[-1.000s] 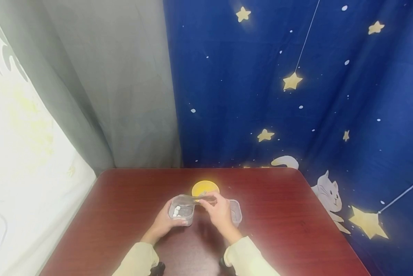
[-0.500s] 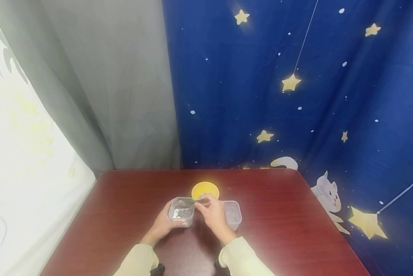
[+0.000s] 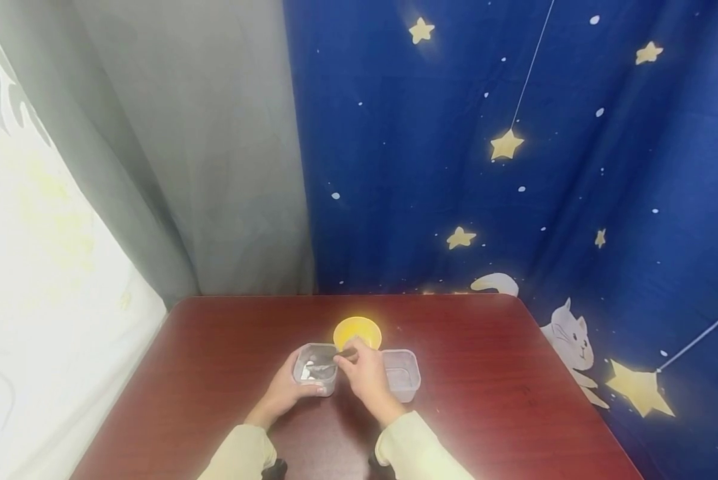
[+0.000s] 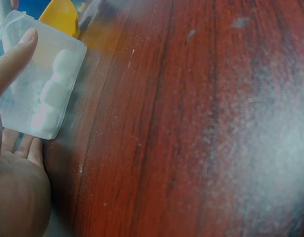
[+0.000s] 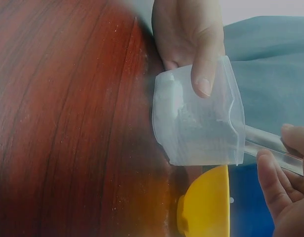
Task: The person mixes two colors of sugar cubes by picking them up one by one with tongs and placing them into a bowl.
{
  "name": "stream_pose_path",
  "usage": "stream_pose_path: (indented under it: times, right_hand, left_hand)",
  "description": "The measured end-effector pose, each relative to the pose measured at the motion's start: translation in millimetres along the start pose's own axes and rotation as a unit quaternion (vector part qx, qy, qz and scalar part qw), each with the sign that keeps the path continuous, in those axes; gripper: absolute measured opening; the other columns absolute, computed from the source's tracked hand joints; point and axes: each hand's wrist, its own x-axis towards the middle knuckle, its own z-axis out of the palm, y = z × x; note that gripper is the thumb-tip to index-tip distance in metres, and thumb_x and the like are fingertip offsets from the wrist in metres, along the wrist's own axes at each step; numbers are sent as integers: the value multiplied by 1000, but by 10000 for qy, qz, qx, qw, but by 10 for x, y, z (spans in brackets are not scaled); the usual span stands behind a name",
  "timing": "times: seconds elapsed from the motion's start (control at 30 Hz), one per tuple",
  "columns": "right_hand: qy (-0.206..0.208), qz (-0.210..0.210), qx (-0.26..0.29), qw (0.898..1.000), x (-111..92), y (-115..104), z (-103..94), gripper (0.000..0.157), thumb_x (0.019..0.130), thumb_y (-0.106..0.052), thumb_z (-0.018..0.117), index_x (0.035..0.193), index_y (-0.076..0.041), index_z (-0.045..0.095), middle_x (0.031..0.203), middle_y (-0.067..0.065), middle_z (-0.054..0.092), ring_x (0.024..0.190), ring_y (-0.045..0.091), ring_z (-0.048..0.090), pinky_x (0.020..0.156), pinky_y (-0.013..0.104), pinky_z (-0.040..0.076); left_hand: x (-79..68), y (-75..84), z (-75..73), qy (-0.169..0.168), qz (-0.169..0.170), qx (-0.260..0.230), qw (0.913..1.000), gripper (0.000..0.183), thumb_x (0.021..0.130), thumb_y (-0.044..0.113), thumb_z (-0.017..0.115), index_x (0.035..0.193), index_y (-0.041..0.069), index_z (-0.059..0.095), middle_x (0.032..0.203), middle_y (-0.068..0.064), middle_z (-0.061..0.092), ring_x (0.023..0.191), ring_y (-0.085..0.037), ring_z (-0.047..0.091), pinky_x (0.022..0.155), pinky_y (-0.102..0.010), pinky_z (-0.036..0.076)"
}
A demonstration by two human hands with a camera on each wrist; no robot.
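Note:
My left hand (image 3: 283, 388) grips a clear plastic tub (image 3: 329, 385) by its sides, thumb on the near wall. White, rounded pieces (image 4: 55, 93) lie along the tub's bottom, seen through the wall in the left wrist view. My right hand (image 3: 369, 379) pinches a pair of tongs (image 5: 266, 139) between thumb and fingers. Both arms of the tongs reach through the tub's open top, and their tips are down by the white pieces in the head view. Just beyond my right hand stands a yellow bowl (image 3: 357, 325), partly covered by that hand.
A second clear tub (image 3: 411, 377) stands on the dark red table (image 3: 485, 373), right beside my right hand. The table's far edge meets grey and blue star-patterned curtains (image 3: 407, 167). A white curtain hangs at the left.
My right hand has moved slightly left and nearer, bringing the tongs from the tub's rim down into it. The second tub shows more fully. My left hand keeps holding its tub in place.

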Motion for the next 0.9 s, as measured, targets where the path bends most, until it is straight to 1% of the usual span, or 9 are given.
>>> stream_pose_path:
  times: [0.03,0.1,0.27,0.4,0.5,0.6,0.73,0.9]
  right_hand:
    - [-8,1,-21,10000,-2,2,3,19,80,-15,80,90,-9,65,81,2,70,67,13,68,58,24,53]
    - [4,-13,-67,10000,-3,16,11,18,80,-15,80,89,-10,66,81,1,70,67,12,67,59,23,53]
    - [28,-32,-102,9999,-1,37,23,18,79,-15,81,89,-10,67,82,2,70,67,12,68,59,23,53]
    - [15,-67,-20,10000,-1,62,27,18,80,-16,80,91,-8,67,84,2,71,69,13,68,61,23,54]
    - [53,-86,73,9999,-2,77,12,20,81,-15,80,93,-6,68,85,3,72,70,14,69,62,24,55]
    - [116,-85,218,9997,0,77,-12,19,81,-14,79,94,-6,68,87,3,72,70,15,70,63,24,55]
    - [190,-66,346,9992,-1,70,-49,17,80,-12,79,93,-10,69,89,2,72,71,14,69,64,23,55]
    - [252,-32,290,9993,9,35,-118,16,81,-13,79,93,-11,69,87,1,71,71,14,69,64,23,55]
  left_hand:
    - [10,-50,5,10,-8,1,10000,99,59,8,93,143,6,41,128,-15,57,107,-31,57,97,-50,42]
    - [7,-49,5,-18,19,-63,10000,99,59,9,93,143,6,41,128,-15,57,107,-30,57,97,-49,43]
    - [10,-39,7,-47,-10,-50,10000,100,59,9,93,144,7,41,128,-15,57,107,-31,58,97,-48,43]
    - [13,-41,14,6,26,-95,10000,99,59,4,92,143,1,39,128,-20,56,107,-37,57,97,-53,42]
    - [15,-36,23,52,45,-148,9999,99,59,1,91,143,0,39,128,-22,56,107,-39,57,98,-56,41]
    - [13,-28,17,29,13,-76,10000,99,60,6,92,143,3,40,129,-19,56,108,-35,57,99,-54,40]
    - [12,-33,-2,-52,-30,-40,10000,100,59,13,94,143,10,41,130,-13,57,109,-29,58,100,-49,41]
    - [17,-46,-10,-77,10,-70,9999,100,58,16,95,143,12,42,129,-10,57,108,-28,58,98,-45,43]
